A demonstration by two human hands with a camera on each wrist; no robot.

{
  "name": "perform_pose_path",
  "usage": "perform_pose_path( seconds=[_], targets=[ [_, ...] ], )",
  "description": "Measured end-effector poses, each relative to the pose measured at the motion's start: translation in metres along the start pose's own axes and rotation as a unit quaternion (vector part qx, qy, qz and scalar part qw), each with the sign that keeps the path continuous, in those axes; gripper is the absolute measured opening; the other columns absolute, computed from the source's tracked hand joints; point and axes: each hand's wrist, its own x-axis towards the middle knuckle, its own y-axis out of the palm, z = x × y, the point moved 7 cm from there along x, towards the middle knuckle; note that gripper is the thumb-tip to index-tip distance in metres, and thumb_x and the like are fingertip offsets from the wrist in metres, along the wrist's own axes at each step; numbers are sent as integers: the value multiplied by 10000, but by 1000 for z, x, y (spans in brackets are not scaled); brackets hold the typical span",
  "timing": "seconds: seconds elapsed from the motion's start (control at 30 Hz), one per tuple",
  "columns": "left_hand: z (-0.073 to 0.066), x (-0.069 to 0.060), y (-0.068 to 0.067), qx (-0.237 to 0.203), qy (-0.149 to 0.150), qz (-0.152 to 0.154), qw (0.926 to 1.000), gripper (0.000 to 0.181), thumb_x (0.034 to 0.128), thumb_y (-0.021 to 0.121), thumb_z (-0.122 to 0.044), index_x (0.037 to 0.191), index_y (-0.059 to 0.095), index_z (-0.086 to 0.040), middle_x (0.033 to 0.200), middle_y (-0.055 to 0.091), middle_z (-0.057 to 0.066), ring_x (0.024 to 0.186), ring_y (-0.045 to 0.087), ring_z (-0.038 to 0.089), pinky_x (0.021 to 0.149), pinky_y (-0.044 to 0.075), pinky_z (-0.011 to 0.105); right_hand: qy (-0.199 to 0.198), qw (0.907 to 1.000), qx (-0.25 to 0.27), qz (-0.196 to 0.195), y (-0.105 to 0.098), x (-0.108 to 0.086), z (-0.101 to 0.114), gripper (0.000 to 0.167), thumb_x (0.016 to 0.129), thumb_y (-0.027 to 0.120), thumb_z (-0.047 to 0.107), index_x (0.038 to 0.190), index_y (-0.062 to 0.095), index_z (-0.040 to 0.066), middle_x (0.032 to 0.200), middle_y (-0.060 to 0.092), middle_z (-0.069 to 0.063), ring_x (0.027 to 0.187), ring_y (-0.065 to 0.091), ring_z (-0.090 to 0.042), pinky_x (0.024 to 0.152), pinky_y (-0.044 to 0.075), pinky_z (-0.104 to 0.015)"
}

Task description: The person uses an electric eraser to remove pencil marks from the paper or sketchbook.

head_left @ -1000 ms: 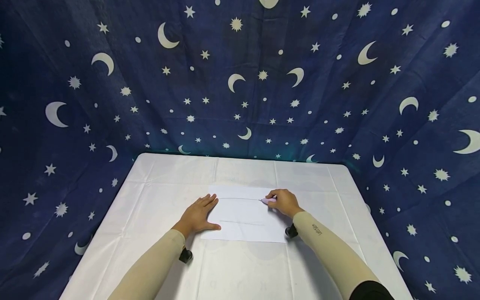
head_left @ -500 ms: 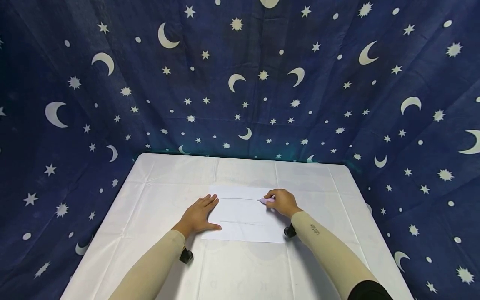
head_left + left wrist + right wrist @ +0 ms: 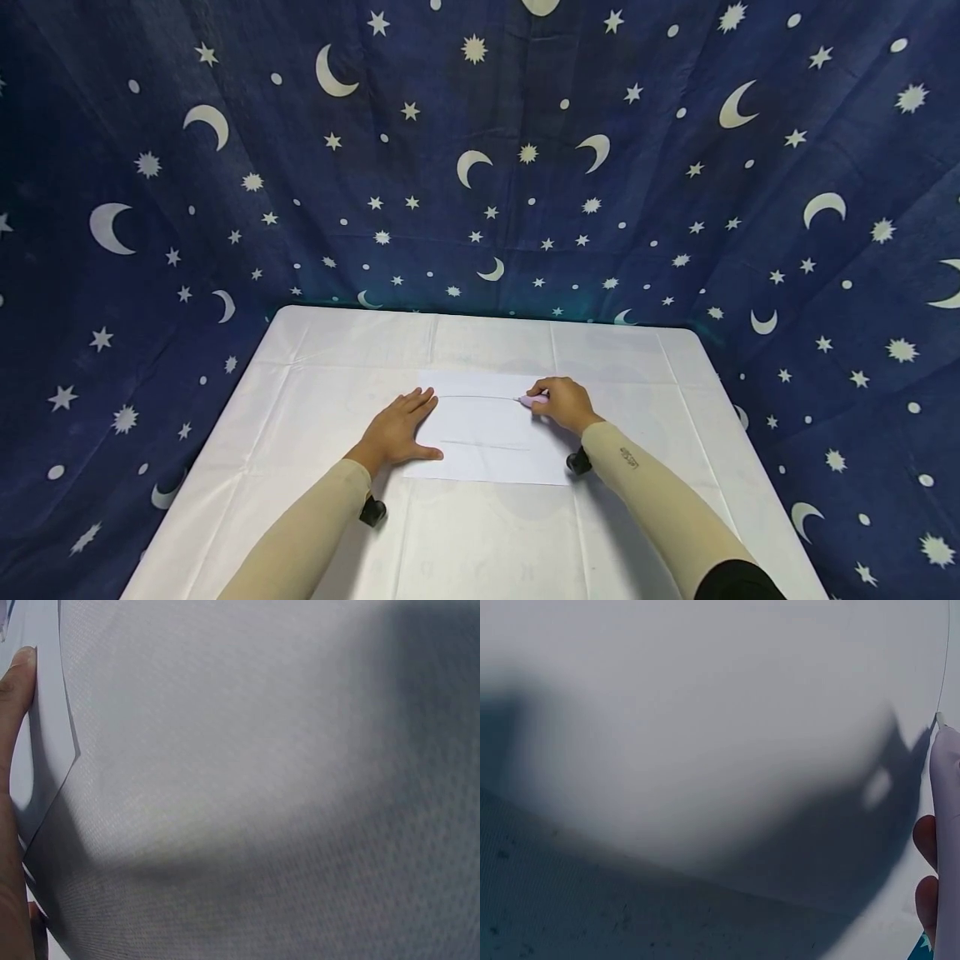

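My left hand (image 3: 397,427) lies flat, thumb spread, on the paper (image 3: 480,423) on the table (image 3: 345,346), presumably steadying it while my right hand (image 3: 567,405) grips the lilac pen-like tool (image 3: 534,401), tip at the upper line (image 3: 476,397).

Right hand (image 3: 568,405) grips tool (image 3: 534,401); paper (image 3: 480,423) bears 2 lines (image 3: 477,397).

In the head view, the worktop (image 3: 480,542) is bright, the paper (image 3: 480,425) nearly blending into it; the star-patterned cloth (image 3: 427,158) is dimmer, darkest towards nine o'clock. Soft shadows flank the sleeves (image 3: 667,508). Both wrist views are grey, with blurred shadow towards three o'clock in the left, four in the right.
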Motion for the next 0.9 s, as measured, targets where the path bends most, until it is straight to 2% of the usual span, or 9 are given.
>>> perform_pose_path(
  seconds=[0.37,0.9],
  targets=[
    [1,1,2,55,-6,27,10000,1099,712,651,-778,1543,339,-130,1624,261,20,1508,207,244,1227,205,440,16,10000,-31,-71,-2,-2,-6,174,796,806,226,965,784,194,1043,735,-40,885,613,-195,844,511,-419],
    [-1,0,-1,89,-20,13,10000,1107,704,636,-801,1536,356,-127,1617,281,20,1503,226,247,1225,217,434,208,9998,-38,-2,-7,-7,-17,195,805,807,226,993,782,184,1078,726,-58,898,607,-204,868,513,-428]
  ],
)
